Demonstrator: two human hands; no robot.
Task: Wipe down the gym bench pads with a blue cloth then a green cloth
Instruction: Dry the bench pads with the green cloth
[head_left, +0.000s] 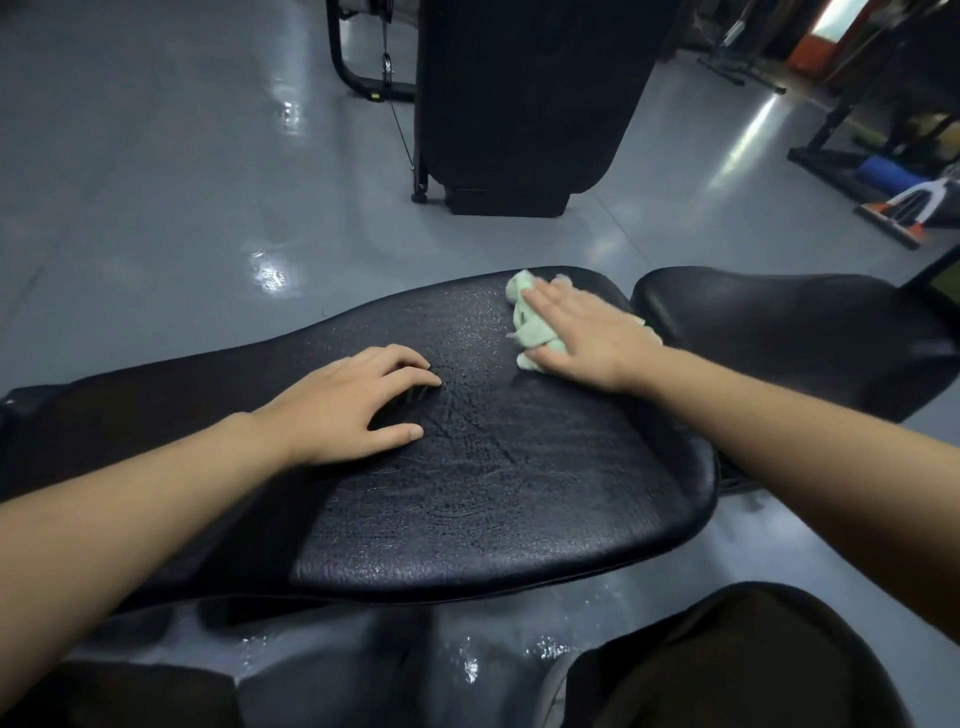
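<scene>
A long black bench pad (493, 493) stretches across the view, its textured surface glistening. A pale green cloth (527, 317) lies crumpled near the pad's far right end. My right hand (582, 338) presses flat on that cloth with straight fingers. My left hand (353, 402) rests on the middle of the pad, fingertips bent against the surface, holding nothing. A second, smaller black seat pad (789, 322) adjoins on the right. No blue cloth is in view.
Glossy grey floor (182, 208) surrounds the bench. An upright black pad on a machine frame (519, 104) stands beyond it. Racks, a blue roller (885, 174) and an orange-white floor tool (914, 208) sit far right. My knees are at the bottom.
</scene>
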